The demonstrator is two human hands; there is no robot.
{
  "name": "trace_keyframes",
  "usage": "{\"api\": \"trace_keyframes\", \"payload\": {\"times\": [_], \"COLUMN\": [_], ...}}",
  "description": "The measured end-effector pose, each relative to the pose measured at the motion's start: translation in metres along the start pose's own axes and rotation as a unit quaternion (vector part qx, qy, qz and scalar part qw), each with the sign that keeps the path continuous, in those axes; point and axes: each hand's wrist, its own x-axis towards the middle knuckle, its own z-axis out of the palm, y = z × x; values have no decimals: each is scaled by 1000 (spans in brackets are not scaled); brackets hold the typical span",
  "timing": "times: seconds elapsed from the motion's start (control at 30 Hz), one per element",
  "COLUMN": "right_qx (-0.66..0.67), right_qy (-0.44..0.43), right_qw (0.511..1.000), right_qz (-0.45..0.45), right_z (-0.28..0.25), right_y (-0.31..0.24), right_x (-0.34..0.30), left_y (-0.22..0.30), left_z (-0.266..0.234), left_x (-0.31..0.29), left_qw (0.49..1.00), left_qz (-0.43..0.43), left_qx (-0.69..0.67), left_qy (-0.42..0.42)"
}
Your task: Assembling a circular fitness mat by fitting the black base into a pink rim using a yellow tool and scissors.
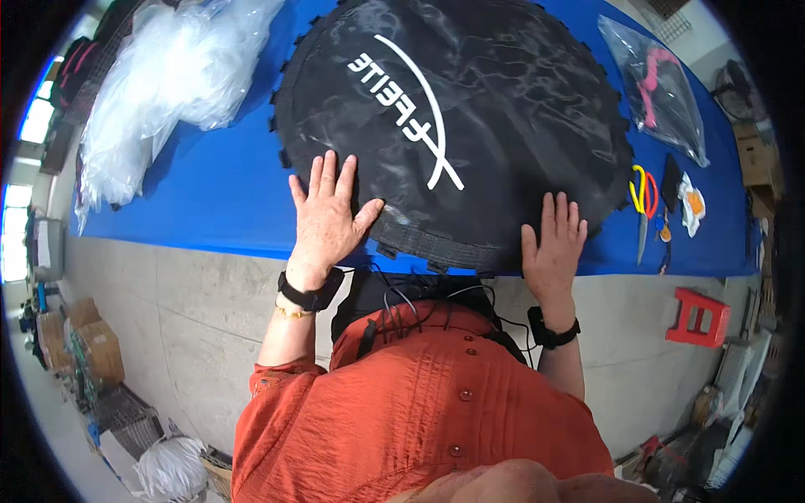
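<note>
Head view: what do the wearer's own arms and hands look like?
The left hand and right hand are ungloved. The left wristband and right wristband are black, each with a boxy dark unit. A thin gold-coloured bracelet circles the left forearm. The orange-red left sleeve ends near the elbow, with patterned trim near its edge.

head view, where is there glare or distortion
Head view: the clear plastic at upper left glares whitish; the windows burn out and bend along the left rim; the corners go black; left hand and right hand look fairly sharp.
</note>
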Motion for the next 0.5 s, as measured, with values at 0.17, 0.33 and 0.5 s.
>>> {"api": "trace_keyframes", "payload": {"times": [0.17,0.33,0.5], "right_qx": [-6,-26,-16], "right_qy": [32,44,53], "right_qw": [999,999,998], "right_qz": [-9,-4,-2], "right_z": [4,2,2], "right_y": [0,-4,-4], "right_x": [0,1,0], "left_y": [33,50,49], "left_z": [-5,-6,-5], "left_x": [-15,-24,-23], "left_qw": [987,967,964], "left_qz": [139,226,234], "left_qx": [-86,-113,-111], "left_qy": [9,-42,-57]}}
